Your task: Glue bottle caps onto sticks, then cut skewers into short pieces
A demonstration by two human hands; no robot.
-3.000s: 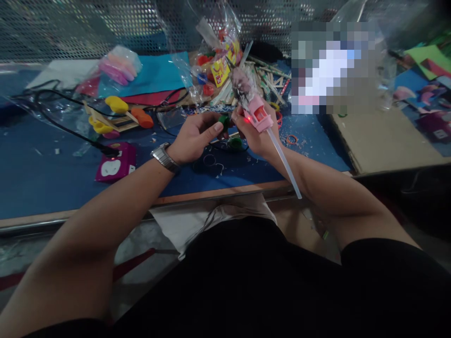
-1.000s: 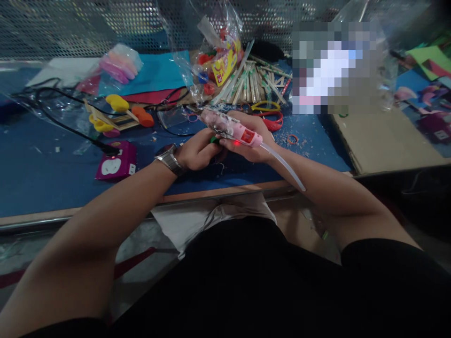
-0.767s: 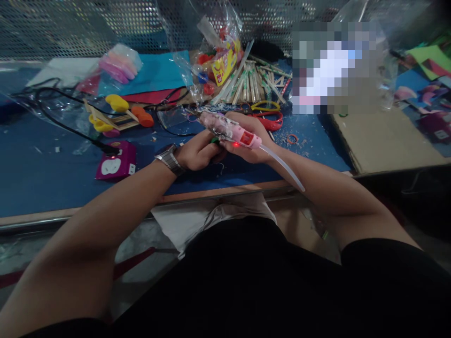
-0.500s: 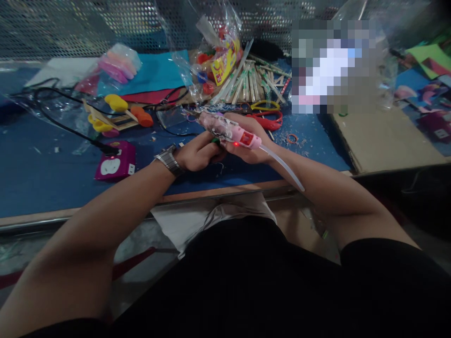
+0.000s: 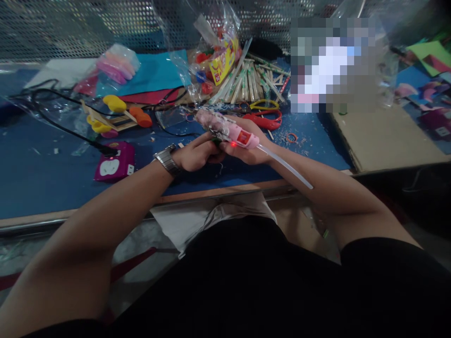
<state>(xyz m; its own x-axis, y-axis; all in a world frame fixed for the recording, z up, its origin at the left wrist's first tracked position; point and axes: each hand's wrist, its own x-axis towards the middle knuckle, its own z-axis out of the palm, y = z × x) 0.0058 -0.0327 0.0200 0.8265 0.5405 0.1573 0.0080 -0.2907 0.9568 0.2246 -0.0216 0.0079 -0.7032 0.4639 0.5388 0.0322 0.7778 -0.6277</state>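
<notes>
A pink glue gun point(image 5: 229, 130) is held in my right hand point(image 5: 252, 152), its nozzle pointing up and to the left. From its back end a clear glue stick point(image 5: 287, 168) trails over my right forearm, and a red light glows on its side. My left hand point(image 5: 199, 152), with a metal watch on the wrist, is closed just left of the gun. Its fingertips meet beneath the gun, and what they grip is too hidden to name. A bit of green shows between the two hands.
On the blue table point(image 5: 66, 188) are a purple power socket point(image 5: 116, 164), a small stick model with yellow and orange parts point(image 5: 120, 117), red scissors point(image 5: 264, 122), wooden sticks point(image 5: 252, 82) and a plastic bag of colourful pieces point(image 5: 220, 61). Cardboard point(image 5: 394, 141) lies at the right.
The glue gun has tilted slightly, and its glue stick now reaches farther right and looks straighter. Both hands stay in nearly the same place.
</notes>
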